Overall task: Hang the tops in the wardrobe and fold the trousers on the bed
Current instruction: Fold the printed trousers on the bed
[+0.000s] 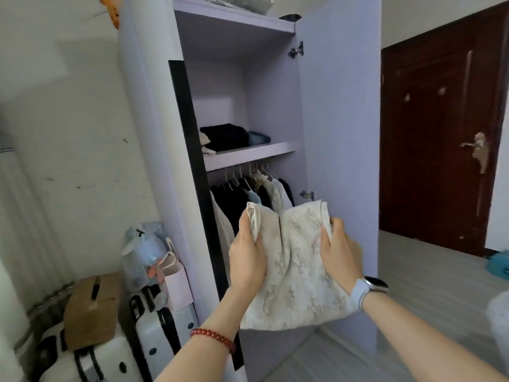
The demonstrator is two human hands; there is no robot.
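Both hands clamped on one cream embroidered top, held up in front of the open wardrobe. Left hand, red bead bracelet at the wrist, grips the bunched left edge. Right hand, smartwatch on a pale strap, pinches the right edge; fabric hangs between them.

Left of the wardrobe: cardboard box on white suitcases, stuffed plastic bag behind. Inside: folded dark clothes on the middle shelf; below it, garments on wire hangers. Right: lilac wardrobe door swung open, then a dark brown room door.
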